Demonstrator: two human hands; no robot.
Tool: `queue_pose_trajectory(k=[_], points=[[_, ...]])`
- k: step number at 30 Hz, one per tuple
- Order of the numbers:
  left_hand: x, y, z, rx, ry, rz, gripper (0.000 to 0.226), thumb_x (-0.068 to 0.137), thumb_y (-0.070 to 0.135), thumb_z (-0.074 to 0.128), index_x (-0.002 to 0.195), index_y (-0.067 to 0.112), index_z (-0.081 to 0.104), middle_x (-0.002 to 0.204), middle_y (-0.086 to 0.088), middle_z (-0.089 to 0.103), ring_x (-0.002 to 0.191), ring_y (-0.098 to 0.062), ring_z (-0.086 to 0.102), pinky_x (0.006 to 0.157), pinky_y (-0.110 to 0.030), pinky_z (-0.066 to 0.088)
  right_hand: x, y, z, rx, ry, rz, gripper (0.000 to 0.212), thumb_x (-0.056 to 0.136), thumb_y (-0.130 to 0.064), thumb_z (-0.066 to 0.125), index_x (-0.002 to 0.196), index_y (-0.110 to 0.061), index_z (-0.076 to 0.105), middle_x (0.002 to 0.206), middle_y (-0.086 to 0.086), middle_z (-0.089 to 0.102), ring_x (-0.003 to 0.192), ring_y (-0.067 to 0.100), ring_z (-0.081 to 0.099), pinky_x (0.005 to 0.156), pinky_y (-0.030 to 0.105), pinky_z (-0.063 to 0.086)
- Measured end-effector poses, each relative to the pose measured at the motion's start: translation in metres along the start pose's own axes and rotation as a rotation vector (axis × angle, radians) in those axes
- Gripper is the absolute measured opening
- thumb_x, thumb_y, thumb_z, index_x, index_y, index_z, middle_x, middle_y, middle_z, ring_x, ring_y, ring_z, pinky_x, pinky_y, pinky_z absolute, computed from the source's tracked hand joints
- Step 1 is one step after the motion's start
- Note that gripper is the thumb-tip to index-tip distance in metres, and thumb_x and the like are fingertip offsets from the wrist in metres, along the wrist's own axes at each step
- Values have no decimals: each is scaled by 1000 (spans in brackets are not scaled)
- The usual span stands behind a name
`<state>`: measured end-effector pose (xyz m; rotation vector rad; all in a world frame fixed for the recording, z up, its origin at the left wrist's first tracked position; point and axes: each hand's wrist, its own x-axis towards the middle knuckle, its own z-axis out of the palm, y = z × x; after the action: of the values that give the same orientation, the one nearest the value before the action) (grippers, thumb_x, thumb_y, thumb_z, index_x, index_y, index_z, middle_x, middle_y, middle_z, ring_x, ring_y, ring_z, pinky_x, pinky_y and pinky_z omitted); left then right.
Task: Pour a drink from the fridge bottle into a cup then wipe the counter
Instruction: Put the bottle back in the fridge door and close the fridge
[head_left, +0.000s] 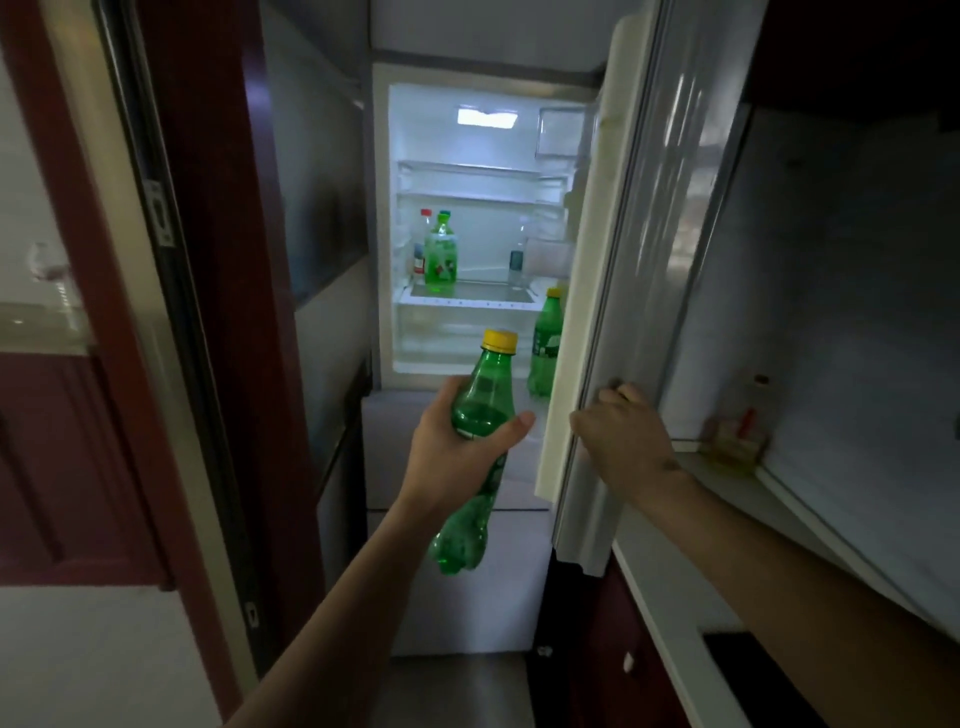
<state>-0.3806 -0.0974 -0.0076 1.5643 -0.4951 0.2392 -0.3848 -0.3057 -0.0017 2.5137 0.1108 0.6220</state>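
Green bottle (488, 384) sits in your left hand (447, 457), fingers wrapped round its middle, before the open fridge (467, 135); long axis near upright, yellow cap up, leaning slightly right. Your right hand (623, 436) grasps the fridge door (587, 312) edge.

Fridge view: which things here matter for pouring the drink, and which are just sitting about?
In use: held green bottle, gripped by the left hand; fridge door, its edge held by the right hand.

Just there: green shelf bottle; clear shelf bottle; door-rack bottle; counter bottle at the right.
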Motion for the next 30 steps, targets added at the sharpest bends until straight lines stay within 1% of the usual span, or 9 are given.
queue_pose_trajectory(k=[6,8,10,13,15,17,21,25,30], points=[[-3,15,63,-20,3,9,30,76,29,83,97,21,62,83,10,72,77,-5,69,68,-20,52,-36,59,34,134,-147,82,42,30,-2,87,48,-20,53,52,1,54,56,20,54,66,26,33],[-2,19,90,-36,-1,3,29,76,26,83,96,20,63,81,13,72,75,-2,69,65,-16,50,-48,80,33,148,-134,127,43,29,-4,89,48,-20,55,54,0,54,58,19,54,63,23,23],[0,20,115,-43,-1,-6,29,76,25,83,96,21,63,81,13,72,74,-2,68,64,-16,50,-58,100,42,134,-161,140,23,54,-9,85,66,-18,67,72,4,61,77,21,58,68,21,16],[1,17,149,-45,-15,-23,34,76,30,83,102,20,63,92,4,73,84,-9,70,73,-24,56,-68,124,54,204,-90,141,27,51,-11,87,62,-17,63,67,4,57,74,25,56,63,22,33],[1,18,172,-59,-38,-25,36,77,30,83,105,20,63,96,3,74,87,-9,70,74,-21,56,-77,137,63,233,-72,138,8,77,-13,72,81,-15,65,87,5,59,95,25,52,68,26,35],[-1,21,192,-80,-44,-24,34,78,25,82,105,19,63,93,5,74,83,-4,70,69,-15,53,-83,149,66,218,-109,139,10,90,-14,56,96,-17,64,103,2,57,108,23,47,71,27,28],[-1,21,217,-91,-85,-19,28,79,21,81,100,23,63,82,15,71,76,2,67,64,-11,50,-92,170,74,262,-80,186,16,91,-15,55,101,-19,66,105,2,58,106,22,48,77,29,35],[2,22,226,-95,-113,-13,32,80,21,81,106,19,62,81,17,71,76,2,67,65,-13,51,-103,193,85,310,-89,129,14,87,-16,62,101,-15,67,101,6,54,105,25,46,79,31,42],[9,27,233,-117,-136,-16,34,80,25,81,107,21,61,83,16,72,78,0,68,66,-13,52,-110,214,92,270,-159,242,12,87,-20,58,96,-21,67,106,2,59,102,25,54,81,37,45]])
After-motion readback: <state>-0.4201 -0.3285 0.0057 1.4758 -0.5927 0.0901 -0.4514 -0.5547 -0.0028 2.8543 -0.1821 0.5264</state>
